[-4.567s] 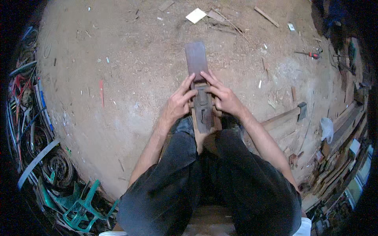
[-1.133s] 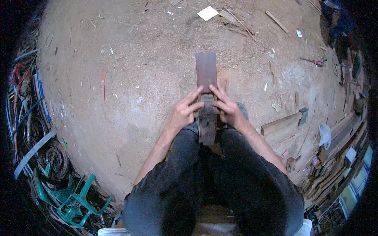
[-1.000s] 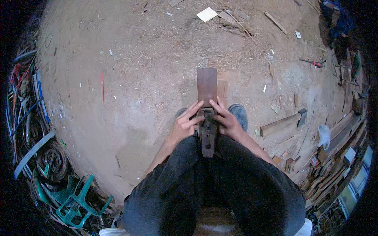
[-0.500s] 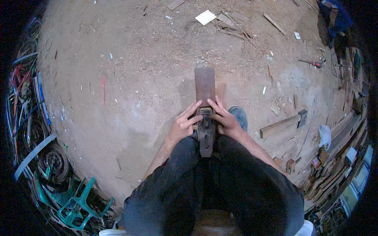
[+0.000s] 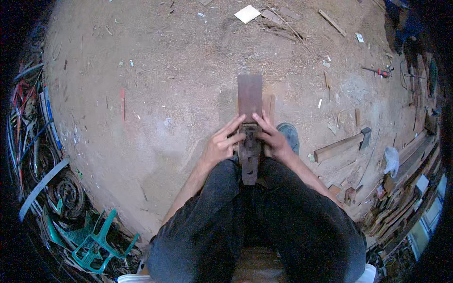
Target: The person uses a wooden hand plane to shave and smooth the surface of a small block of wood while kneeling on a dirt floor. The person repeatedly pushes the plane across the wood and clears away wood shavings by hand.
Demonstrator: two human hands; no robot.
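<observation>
Between my knees is a flat, dark reddish-brown rectangular slab (image 5: 250,96). At its near end lies a dark, narrow piece with a slot or holes (image 5: 249,162), perhaps metal; its exact kind I cannot make out. My left hand (image 5: 224,143) grips this dark piece from the left, its forefinger reaching the slab's near edge. From the right my right hand (image 5: 275,141) does the same, fingertips angled inward. Both thumbs are partly hidden. A lighter wooden piece (image 5: 269,104) shows beneath the slab's right side.
An axe (image 5: 342,145) lies on the floor to the right, with a red-handled screwdriver (image 5: 381,72) farther off. Stacked boards (image 5: 401,207) line the right edge. A broken green plastic chair (image 5: 99,245) and coiled scrap (image 5: 66,193) fill the left. Wood scraps litter the dirt floor.
The whole view has shifted slightly, the slab and dark piece appearing a little farther up and right. Both hands keep their grip at the same joint.
</observation>
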